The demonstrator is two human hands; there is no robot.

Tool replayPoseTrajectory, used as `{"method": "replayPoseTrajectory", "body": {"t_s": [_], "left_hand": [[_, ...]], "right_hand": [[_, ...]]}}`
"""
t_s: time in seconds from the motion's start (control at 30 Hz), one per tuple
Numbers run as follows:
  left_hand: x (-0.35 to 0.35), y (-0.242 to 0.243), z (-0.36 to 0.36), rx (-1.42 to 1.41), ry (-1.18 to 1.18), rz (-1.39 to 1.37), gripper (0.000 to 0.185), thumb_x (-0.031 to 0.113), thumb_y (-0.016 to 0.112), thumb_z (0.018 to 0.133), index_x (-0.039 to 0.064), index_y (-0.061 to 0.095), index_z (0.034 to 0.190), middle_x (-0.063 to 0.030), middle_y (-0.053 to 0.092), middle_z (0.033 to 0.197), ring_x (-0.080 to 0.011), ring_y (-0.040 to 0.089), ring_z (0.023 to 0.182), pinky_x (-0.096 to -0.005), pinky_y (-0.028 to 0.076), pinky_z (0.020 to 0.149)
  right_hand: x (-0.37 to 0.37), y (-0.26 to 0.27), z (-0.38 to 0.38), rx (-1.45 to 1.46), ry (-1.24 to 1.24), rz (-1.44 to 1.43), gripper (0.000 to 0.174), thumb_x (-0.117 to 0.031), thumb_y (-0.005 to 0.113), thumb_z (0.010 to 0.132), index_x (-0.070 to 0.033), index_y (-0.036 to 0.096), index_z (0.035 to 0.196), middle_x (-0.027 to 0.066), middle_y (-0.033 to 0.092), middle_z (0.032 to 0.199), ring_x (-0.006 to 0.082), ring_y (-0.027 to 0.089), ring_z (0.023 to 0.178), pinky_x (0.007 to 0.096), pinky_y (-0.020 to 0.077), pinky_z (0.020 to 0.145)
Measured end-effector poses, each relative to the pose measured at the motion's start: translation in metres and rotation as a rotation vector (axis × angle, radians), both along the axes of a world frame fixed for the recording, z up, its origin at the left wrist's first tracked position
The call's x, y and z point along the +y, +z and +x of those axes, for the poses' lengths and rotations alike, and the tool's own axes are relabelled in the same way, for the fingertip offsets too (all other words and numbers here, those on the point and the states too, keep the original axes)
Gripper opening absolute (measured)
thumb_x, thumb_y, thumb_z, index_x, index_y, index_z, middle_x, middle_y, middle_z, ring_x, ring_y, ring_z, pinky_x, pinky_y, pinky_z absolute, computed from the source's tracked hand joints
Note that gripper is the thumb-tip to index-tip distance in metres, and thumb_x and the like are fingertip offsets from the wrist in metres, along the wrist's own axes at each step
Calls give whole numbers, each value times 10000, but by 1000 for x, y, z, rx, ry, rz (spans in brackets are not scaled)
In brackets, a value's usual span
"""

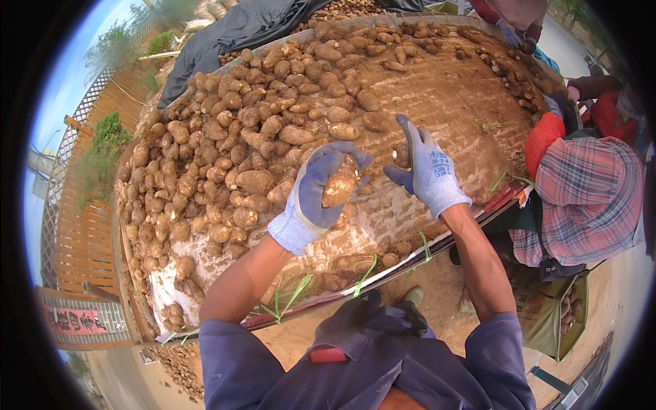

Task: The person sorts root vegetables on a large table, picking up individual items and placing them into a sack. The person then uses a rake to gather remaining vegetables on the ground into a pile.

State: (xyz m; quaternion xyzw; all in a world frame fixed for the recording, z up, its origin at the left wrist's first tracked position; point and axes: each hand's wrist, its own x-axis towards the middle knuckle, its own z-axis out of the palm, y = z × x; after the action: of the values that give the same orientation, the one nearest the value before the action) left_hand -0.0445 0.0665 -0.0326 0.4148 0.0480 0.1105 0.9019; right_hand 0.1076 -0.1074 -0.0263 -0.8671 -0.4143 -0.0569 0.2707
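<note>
My left hand [328,189], in a light blue knit glove with a dark blue coated palm, grips a brown ringed taro corm [340,183] above the table. To its right is my right hand [425,166], gloved the same way, its fingers and thumb spread. A smaller corm with a pale cut end [402,155] lies between that thumb and the fingers; whether they touch it is unclear. A large heap of taro corms [246,118] covers the left and back of the soil-covered table [441,102].
Green ties [294,297] stick up along the near table edge. A person in a plaid head covering [589,189] is close at the right; another person's gloved hand [508,34] is at the far right corner. A container of corms [571,307] stands at lower right. Black sheeting [230,36] lies behind.
</note>
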Motion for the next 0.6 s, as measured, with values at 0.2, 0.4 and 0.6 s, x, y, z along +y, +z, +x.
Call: {"method": "replayPoseTrajectory", "body": {"t_s": [0.2,0.4,0.6], "left_hand": [[-8,13,-5,-40,79,527,392,276,474,1097,22,537,1389,-109,628,1292,-278,516,1376,-406,412,1137],[-20,28,-12,-33,37,1048,525,315,468,1089,-13,452,1498,-164,541,1486,-285,485,1405,-405,347,1184],[73,38,-55,249,331,2133,527,228,700,958,57,558,1435,-179,598,1428,-384,491,1397,-553,280,1211]], "right_hand": [[-11,0,-34,1019,340,390,788,-315,733,966,-20,307,1559,194,606,1343,263,703,1035,385,592,805],[-7,6,-81,1606,276,698,584,-258,636,1040,-18,359,1495,92,658,1168,159,710,869,290,616,670],[-51,-2,-47,1181,177,664,603,-254,751,952,-40,462,1436,92,669,1124,211,700,965,348,592,707]]}}
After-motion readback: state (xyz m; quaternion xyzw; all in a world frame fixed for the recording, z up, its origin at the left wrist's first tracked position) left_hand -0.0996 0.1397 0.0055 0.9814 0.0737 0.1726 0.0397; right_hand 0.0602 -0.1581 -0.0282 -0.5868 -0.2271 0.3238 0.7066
